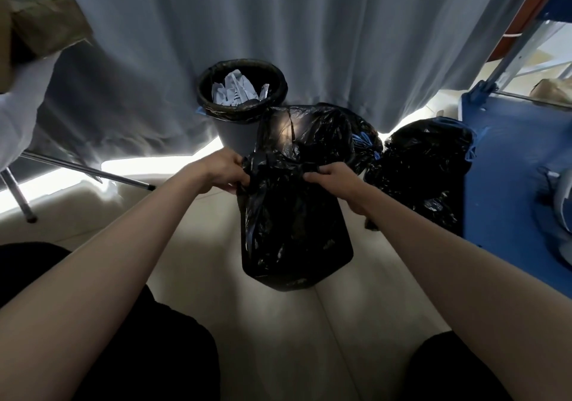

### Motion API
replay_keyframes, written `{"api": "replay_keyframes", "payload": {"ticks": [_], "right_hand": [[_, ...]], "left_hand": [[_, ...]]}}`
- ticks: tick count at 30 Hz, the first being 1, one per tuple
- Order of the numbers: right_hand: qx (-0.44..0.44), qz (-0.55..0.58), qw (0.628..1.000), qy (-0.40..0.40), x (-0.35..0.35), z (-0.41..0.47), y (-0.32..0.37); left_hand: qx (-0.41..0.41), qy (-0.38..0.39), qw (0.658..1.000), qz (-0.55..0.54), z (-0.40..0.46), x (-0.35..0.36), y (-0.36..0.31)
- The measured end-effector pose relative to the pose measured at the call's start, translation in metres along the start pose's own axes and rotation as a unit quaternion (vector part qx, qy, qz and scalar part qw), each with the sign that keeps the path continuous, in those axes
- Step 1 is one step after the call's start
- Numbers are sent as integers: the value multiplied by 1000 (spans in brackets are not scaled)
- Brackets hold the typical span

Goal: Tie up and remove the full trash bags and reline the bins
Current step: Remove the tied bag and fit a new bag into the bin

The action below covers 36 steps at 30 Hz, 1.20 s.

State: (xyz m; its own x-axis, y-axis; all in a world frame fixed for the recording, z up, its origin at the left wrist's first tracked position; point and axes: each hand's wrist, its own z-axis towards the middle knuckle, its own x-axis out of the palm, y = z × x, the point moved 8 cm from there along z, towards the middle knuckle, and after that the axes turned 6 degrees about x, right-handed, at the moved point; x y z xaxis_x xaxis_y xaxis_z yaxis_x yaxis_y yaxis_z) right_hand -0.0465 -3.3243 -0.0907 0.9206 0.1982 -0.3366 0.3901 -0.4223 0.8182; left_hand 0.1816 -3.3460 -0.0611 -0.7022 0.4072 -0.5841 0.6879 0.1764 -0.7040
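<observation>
Thin black plastic trash bag [294, 221], hung mid-scene above the pale floor, was pinched at its gathered mouth by left hand [224, 173] and right hand [332, 179]; limp, slippery, seemingly light; best held at the top hem.

Left hand [223, 170] and right hand [329, 177] gripping black bag [294, 233], lined bin [241, 91] behind

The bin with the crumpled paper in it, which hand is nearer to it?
Left. The left hand grips the held black bag just below the bin; the right hand grips it farther to the bin's right.
</observation>
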Motion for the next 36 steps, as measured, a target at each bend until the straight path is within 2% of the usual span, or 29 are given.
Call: {"api": "replay_keyframes", "payload": {"ticks": [3, 7, 10, 13, 16, 19, 23, 27, 29, 32, 36], "right_hand": [[-4, -18, 1000, -2, -16, -3, -11], [21, -97, 995, 2, -27, -7, -27], [39, -116, 992, -13, -33, -8, -35], [47, -81, 995, -16, -31, -12, -35], [61, -76, 995, -12, -26, -13, -36], [38, -161, 986, -27, -28, -13, -32], [59, -265, 962, 9, -26, -20, -40], [25, -350, 936, 20, -18, -20, -33], [13, -332, 943, 23, -19, -23, -25], [56, -222, 972, 52, -27, -22, -27], [109, -176, 971, 116, -31, -26, -35]], "left_hand": [[-31, 1, 999, 38, -7, -4, 11], [-57, -16, 991, 123, -12, -12, 23], [21, -69, 987, 145, -12, -23, 6], [93, -103, 986, 97, -14, -19, -16], [79, -59, 983, 157, -10, 4, -12], [44, -30, 968, 244, -5, 15, 7], [-2, 27, 956, 293, -7, 23, 21], [-36, 34, 936, 348, -9, 16, 17], [-57, 31, 929, 364, -6, 7, 18], [-65, 40, 934, 348, -5, -3, 18], [-38, 74, 956, 281, -11, -4, 7]]}}
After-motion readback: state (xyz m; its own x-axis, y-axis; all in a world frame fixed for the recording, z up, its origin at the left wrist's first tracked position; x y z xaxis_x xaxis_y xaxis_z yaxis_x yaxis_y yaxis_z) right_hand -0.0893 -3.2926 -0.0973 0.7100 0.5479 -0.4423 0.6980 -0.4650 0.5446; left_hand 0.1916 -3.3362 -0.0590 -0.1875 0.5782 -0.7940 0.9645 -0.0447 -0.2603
